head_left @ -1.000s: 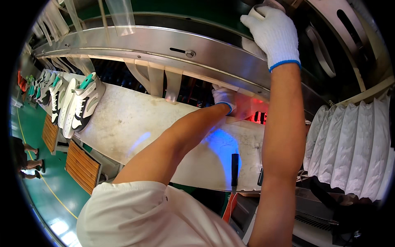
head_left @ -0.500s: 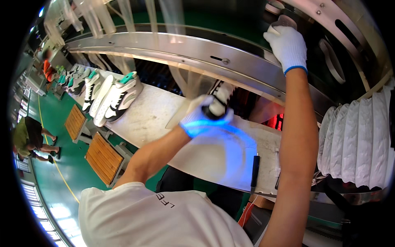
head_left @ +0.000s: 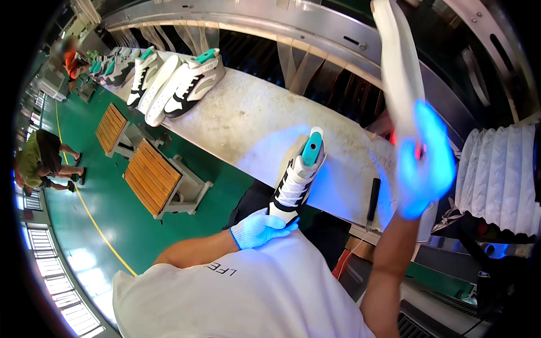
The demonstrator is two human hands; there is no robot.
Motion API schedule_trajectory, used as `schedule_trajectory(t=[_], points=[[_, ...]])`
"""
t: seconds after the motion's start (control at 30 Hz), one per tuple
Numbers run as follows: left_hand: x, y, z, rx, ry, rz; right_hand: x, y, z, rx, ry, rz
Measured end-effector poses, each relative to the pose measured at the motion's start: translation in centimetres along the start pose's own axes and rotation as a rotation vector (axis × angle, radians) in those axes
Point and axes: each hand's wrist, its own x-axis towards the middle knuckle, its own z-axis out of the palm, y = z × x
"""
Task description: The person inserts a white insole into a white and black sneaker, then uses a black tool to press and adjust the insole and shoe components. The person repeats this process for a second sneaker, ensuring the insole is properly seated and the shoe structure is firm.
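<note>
My left hand [head_left: 260, 230], in a white knit glove, is closed around the toe of a sneaker upper [head_left: 293, 183]. The upper is white and black with white laces, and a teal shoe last [head_left: 311, 149] shows at its ankle opening. It slants near my chest, heel end away from me. On the right, my gloved right hand [head_left: 426, 163] is blurred and lit bright blue. From its grip a long white shoe sole [head_left: 399, 67] extends upward in front of the metal rail. The exact finger positions of that hand are smeared by motion.
A worn white bench [head_left: 236, 107] carries sneakers and soles [head_left: 169, 84] at the left. A black-handled tool [head_left: 373, 200] lies on its right part. Beyond stands a metal conveyor frame [head_left: 253, 17]. Wooden-topped stands [head_left: 151, 177], two people and a pleated white duct [head_left: 496, 180] are around.
My left hand has brought the sneaker upper from beside the conveyor back toward my chest. My right hand has come down from the conveyor's dark belt with a white shoe sole.
</note>
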Motion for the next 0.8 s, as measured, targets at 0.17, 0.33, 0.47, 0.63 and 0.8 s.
schedule_trajectory(t=[0.17,0.33,0.47,0.63,0.8], points=[[-0.9,0.0,0.4,0.119,0.018,-0.013,-17.0,-4.7,-3.2,-0.094,-0.374,-0.082],[-3.7,0.2,0.5,0.863,0.359,0.544,-27.2,-5.5,-2.0,-0.107,-0.655,0.174],[-4.8,3.9,-0.5,1.845,0.217,1.273,-29.1,-5.1,-1.0,-0.105,-0.514,0.390],[0.5,4.9,-1.1,2.097,-0.170,1.523,-31.6,-3.5,1.2,-0.161,-0.381,0.425],[2.2,6.0,0.5,2.216,-0.117,1.618,-30.8,-3.1,2.0,-0.131,-0.241,0.386]])
